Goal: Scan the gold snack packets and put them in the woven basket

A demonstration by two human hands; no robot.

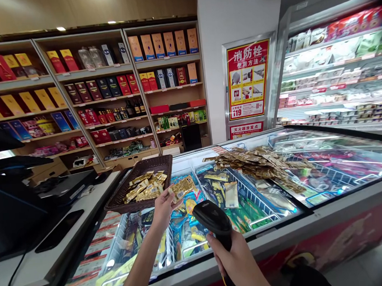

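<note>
My left hand (164, 208) pinches a gold snack packet (182, 188) by its left end, above the glass top of a chest freezer. Wrapped around the handle of a black barcode scanner (211, 217) is my right hand (233, 257); the scanner's head points up and left, just below and right of the packet. Behind my left hand, a dark brown woven basket (164, 164) holds several similar gold packets (148, 186). A larger heap of gold packets (257, 161) lies spread on the freezer glass to the right.
Under the glass of the freezer (274, 237), wire baskets hold wrapped frozen goods. A counter (30, 269) with a phone (59, 231) and black till equipment stands at the left. Behind are shelves of boxed bottles (110, 87), a red fire-hydrant sign (248, 79) and a lit refrigerated display (338, 73).
</note>
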